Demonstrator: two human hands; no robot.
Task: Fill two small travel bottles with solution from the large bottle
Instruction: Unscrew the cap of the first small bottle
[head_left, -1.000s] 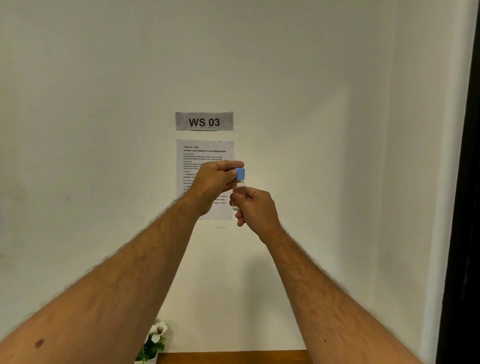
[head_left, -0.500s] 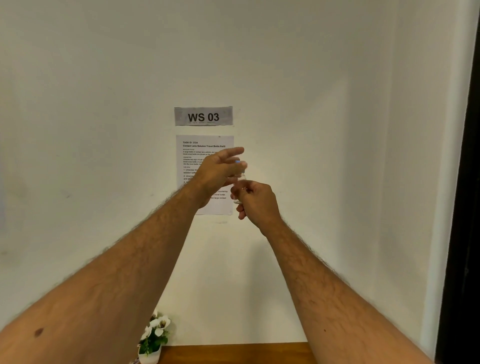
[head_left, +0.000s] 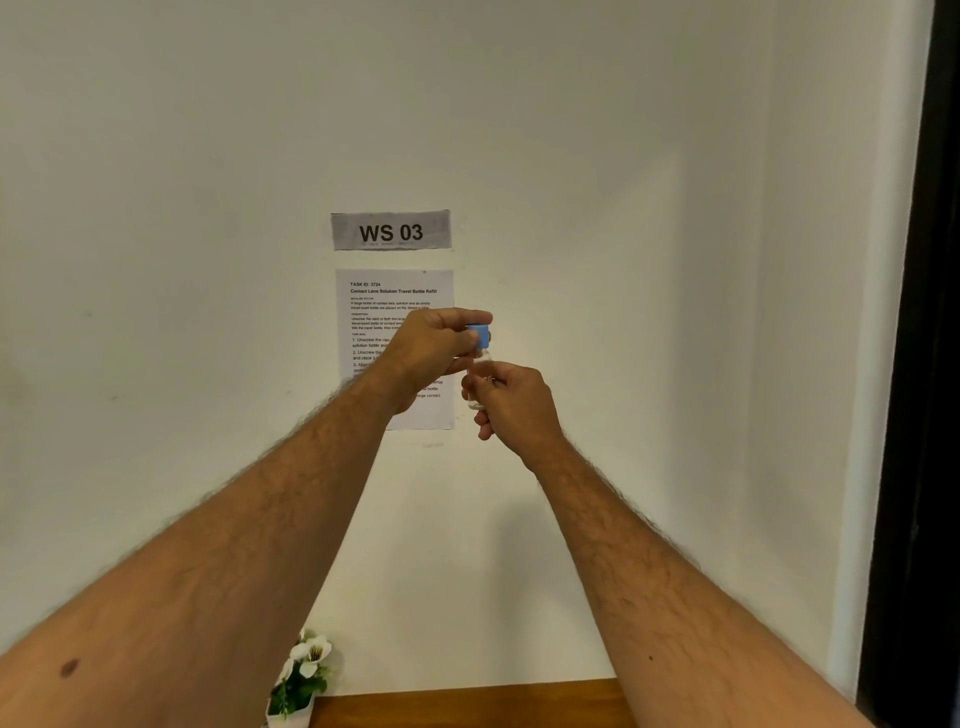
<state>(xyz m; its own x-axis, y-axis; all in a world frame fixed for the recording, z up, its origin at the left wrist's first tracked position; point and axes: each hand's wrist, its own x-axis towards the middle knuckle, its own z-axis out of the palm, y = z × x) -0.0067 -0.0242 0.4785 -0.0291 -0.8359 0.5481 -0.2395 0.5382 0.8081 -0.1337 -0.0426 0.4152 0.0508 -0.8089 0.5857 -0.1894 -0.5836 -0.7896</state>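
Arms are being stretched forward and up at chest height before a plain white wall. A small clear travel bottle is being held upright in the air by the right hand, whose fingers are being wrapped round its lower body, so that only part of the clear wall is being shown between them. The bottle's blue round cap is being pinched from above and from the side by the left hand, with thumb and fingers being closed on it; whether the cap is seated tight on the neck cannot be told. Behind the hands, a white printed instruction sheet is being partly covered by the left wrist, and a grey label reading "WS 03" is being shown just above it. At the lower edge, a brown wooden tabletop is being glimpsed, with a small white-flowered plant in a white pot standing at its left end. A dark vertical frame is being seen along the right side.
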